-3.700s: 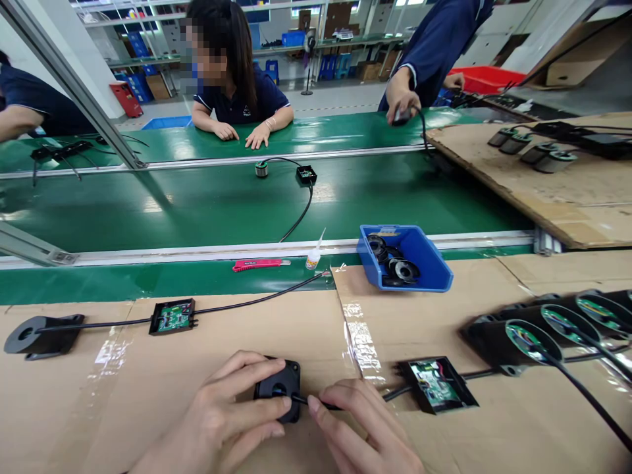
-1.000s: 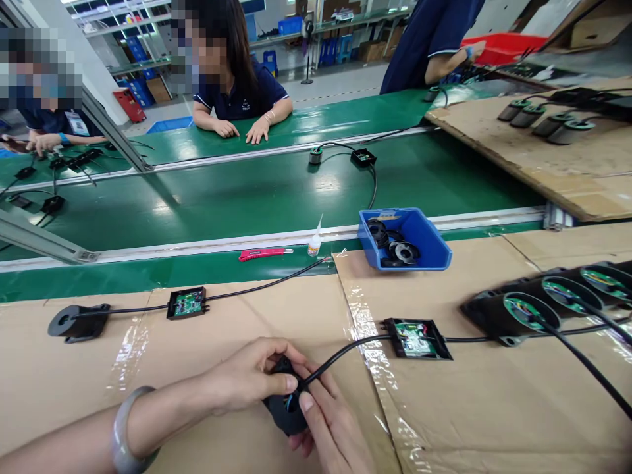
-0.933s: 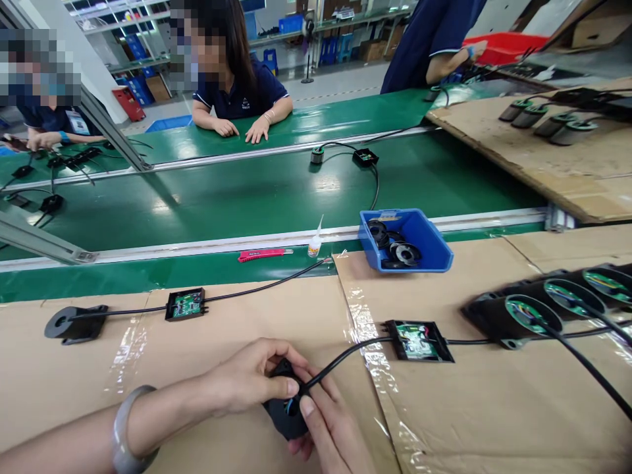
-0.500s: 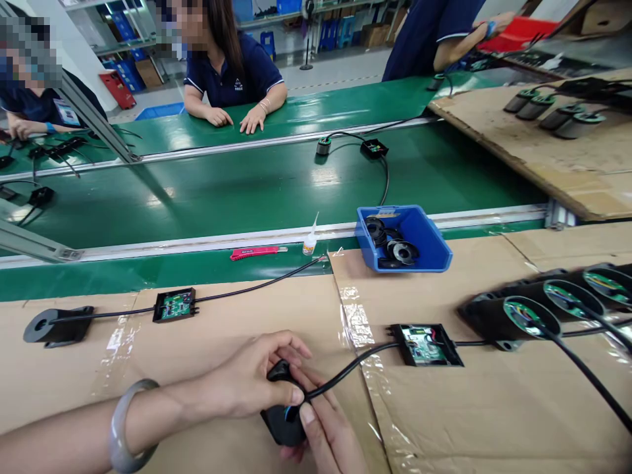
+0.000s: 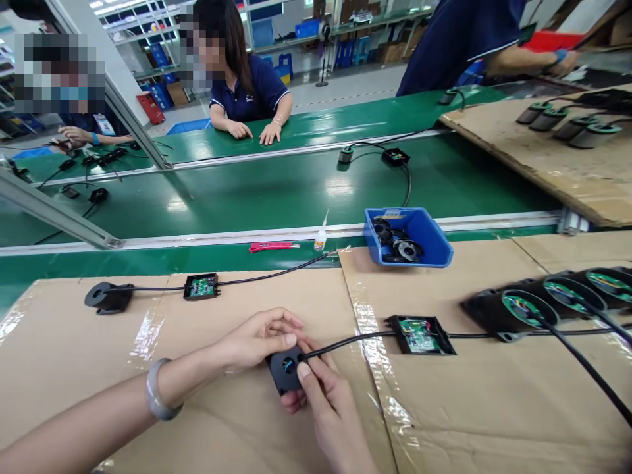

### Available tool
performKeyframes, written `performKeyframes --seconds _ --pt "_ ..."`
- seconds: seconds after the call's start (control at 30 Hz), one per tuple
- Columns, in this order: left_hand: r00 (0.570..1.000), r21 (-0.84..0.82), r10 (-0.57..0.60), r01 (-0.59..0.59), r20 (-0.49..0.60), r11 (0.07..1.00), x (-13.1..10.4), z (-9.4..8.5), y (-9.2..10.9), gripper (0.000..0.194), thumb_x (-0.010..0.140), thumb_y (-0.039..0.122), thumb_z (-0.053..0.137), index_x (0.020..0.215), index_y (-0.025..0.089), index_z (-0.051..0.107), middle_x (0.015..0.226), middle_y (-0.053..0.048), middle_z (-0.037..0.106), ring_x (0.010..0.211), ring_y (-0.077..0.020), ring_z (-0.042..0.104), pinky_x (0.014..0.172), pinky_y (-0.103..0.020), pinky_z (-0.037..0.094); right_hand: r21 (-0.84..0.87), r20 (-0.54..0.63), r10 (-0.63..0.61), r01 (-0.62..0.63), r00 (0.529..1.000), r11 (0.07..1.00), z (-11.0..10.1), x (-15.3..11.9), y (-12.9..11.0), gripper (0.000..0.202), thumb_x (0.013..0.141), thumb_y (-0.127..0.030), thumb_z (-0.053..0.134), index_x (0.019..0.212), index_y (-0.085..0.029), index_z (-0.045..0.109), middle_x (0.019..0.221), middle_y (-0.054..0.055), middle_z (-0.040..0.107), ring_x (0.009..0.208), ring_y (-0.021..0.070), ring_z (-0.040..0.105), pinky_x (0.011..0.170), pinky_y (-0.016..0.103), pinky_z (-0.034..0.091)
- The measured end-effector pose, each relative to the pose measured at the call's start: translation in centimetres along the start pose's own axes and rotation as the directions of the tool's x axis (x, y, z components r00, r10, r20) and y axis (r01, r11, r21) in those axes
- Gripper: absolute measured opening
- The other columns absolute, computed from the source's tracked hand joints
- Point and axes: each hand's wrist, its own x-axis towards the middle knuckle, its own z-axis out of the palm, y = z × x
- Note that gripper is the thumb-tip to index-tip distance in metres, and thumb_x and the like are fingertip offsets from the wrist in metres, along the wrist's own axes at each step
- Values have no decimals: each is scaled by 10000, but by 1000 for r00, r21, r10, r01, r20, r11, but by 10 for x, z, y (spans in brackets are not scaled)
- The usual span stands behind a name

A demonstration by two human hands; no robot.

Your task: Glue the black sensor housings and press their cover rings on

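Between my two hands is a black housing (image 5: 285,372) with a round hole in its face, where thin blue wires show. My left hand (image 5: 259,339) grips its upper edge with thumb and fingers. From the right, my right hand (image 5: 328,395) holds it, the thumb beside the spot where a black cable (image 5: 353,340) enters. That cable runs right to an open black box with a green circuit board (image 5: 422,334). Farther right lie several black cylindrical housings (image 5: 526,309) with wires inside. At the left, another black housing (image 5: 108,297) is cabled to a second circuit box (image 5: 201,286).
A blue bin (image 5: 434,243) of black rings stands beyond the cardboard (image 5: 222,421). Near it are a small glue bottle (image 5: 320,238) and a red cutter (image 5: 270,247). A green conveyor (image 5: 257,197) runs behind; co-workers are across it.
The housing in my hands has turned so its holed face shows more toward the camera. The view has shifted, moving most of the left and middle scene rightward.
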Motion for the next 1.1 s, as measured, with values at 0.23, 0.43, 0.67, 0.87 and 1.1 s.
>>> performKeyframes --seconds 0.23,0.43,0.67,0.87,1.1 --pt "995 27 100 -100 14 995 -7 -1 -10 568 754 428 844 1187 172 581 1158 -124 696 1107 -249 647 968 -365 438 -55 -13 -9 8 1000 998 -4 1 3 501 962 -541 525 1321 -213 645 1325 175 569 557 116 653 553 314 626" --pt "994 31 106 -106 23 994 0 -1 -6 524 736 334 853 1130 195 536 1027 -80 701 1011 -231 667 874 -334 469 -66 -17 -55 53 998 996 0 0 -2 480 962 -531 525 1293 -211 663 1269 161 610 573 119 645 543 301 615" --pt "992 92 123 -124 17 988 3 -3 -4 483 688 362 860 1019 178 561 972 -58 661 915 -192 646 804 -294 471 17 -30 89 -89 996 996 4 1 -19 597 815 -590 707 1239 -171 667 1207 147 634 637 143 676 678 359 629" --pt "982 123 183 -176 -45 977 12 0 -12 497 739 576 778 904 161 560 889 -96 707 852 -220 673 789 -326 504 60 -124 117 -111 985 992 9 5 -23 716 705 -633 781 1240 -188 610 1036 90 668 546 136 647 582 348 605" --pt "803 440 548 -415 -235 796 -20 3 -8 281 943 444 575 1003 173 621 1113 -119 678 1124 -254 604 1038 -426 432 77 -187 142 -129 972 989 13 4 -21 720 627 -636 825 1160 -200 615 1461 156 466 531 108 648 572 355 595"
